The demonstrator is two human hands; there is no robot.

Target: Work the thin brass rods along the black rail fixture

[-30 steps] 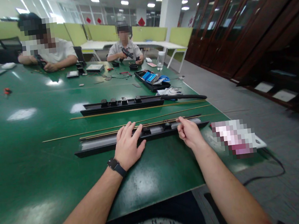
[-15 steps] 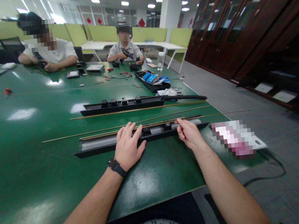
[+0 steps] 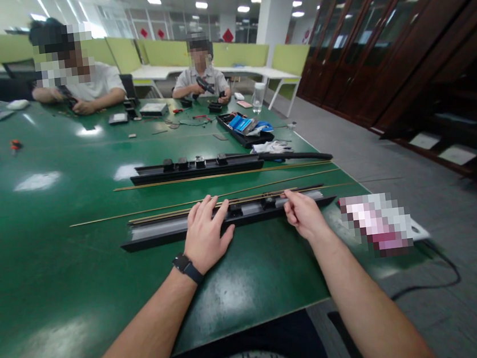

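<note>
A long black rail (image 3: 159, 240) with a pale inner channel lies crosswise in front of me, with small black blocks (image 3: 268, 201) along it. Thin brass-coloured rods run by its far edge. My left hand (image 3: 205, 229) rests over the middle of the rail, fingers spread, wearing a dark watch (image 3: 183, 264). Near the rail's right end, my right hand (image 3: 305, 211) is closed in a pinch on a thin brass-coloured rod (image 3: 357, 182), which sticks out rightward past the table edge. Its fingertips partly hide the grip.
Beyond lies a second black rail (image 3: 197, 172) with several blocks, and loose brass-coloured rods (image 3: 147, 213). A black tray (image 3: 240, 137) holds blue items, with white gloves (image 3: 278, 147) beside it. Two people sit across the green table (image 3: 68, 158). A blurred-out pink and white item (image 3: 377, 223) lies right.
The whole view has shifted very slightly. Both hands keep the same places on the rail and the rod, with no clear movement.
</note>
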